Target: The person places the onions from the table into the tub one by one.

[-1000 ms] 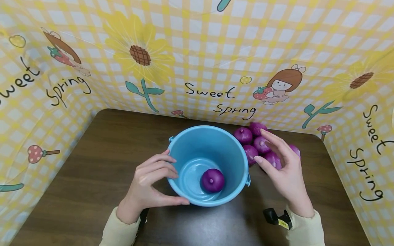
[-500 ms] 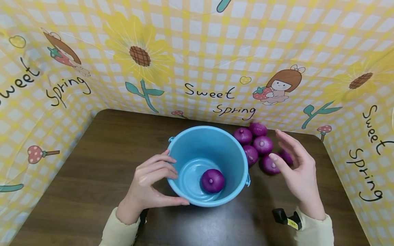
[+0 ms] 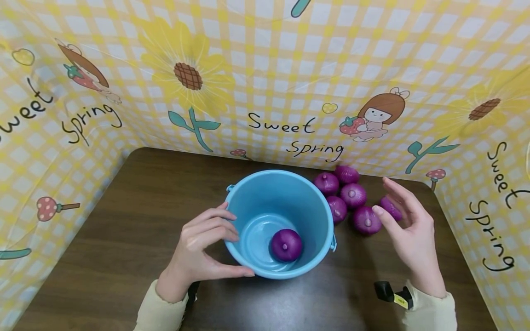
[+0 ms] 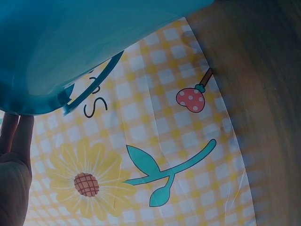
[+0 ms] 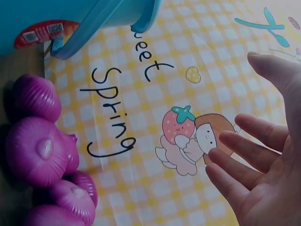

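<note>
A light blue bucket (image 3: 273,178) stands on the table, its open top facing up. My left hand (image 3: 209,243) holds its left rim, fingertips reaching over the inside and thumb along the near rim. One purple onion (image 3: 286,245) lies on the bucket's floor, toward the near right. Outside, right of the bucket, several more purple onions (image 3: 353,196) sit in a cluster. My right hand (image 3: 411,230) hovers at the cluster's right side with thumb and fingers spread and nothing between them. In the right wrist view, the right hand (image 5: 268,160) shows its palm and relaxed fingers.
The dark wooden table (image 3: 145,230) is enclosed at the back and sides by a yellow checked cloth (image 3: 265,82). The rearmost onions sit close to the back cloth. The bucket's handle (image 5: 89,33) hangs at its side.
My right hand has moved to the right, away from the bucket and off the middle of the onion cluster. The right-hand onions have shifted slightly. My left hand and the bucket stay put.
</note>
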Tool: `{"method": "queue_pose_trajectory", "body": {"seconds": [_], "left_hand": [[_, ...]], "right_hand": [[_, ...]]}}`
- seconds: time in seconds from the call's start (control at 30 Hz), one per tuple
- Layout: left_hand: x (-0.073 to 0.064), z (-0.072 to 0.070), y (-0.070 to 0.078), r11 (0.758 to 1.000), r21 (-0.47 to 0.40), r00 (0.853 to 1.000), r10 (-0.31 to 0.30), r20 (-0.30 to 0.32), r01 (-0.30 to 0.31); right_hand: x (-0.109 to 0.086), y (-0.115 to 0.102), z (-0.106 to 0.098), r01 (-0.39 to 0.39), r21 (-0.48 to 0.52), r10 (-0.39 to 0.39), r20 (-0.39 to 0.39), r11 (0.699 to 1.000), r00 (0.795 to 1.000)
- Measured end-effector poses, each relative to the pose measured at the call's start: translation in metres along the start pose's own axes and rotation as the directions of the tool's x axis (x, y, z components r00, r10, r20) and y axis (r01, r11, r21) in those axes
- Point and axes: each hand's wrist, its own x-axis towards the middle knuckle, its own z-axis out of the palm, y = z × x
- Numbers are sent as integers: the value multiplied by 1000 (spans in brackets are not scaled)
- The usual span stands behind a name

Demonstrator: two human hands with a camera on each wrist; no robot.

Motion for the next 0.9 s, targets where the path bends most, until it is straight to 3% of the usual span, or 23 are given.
{"method": "queue_pose_trajectory", "body": {"seconds": [0.33,0.9], "left_hand": [[-1,0,0,1000,-4,1000,-10,7,10],[-2,0,0,1000,-4,1000,-16,11,16]], "right_hand": [[-2,2,-10,-37,-40,35,-39,999,999],[-5,34,-19,-149,-134,144,-46,980,988]]}}
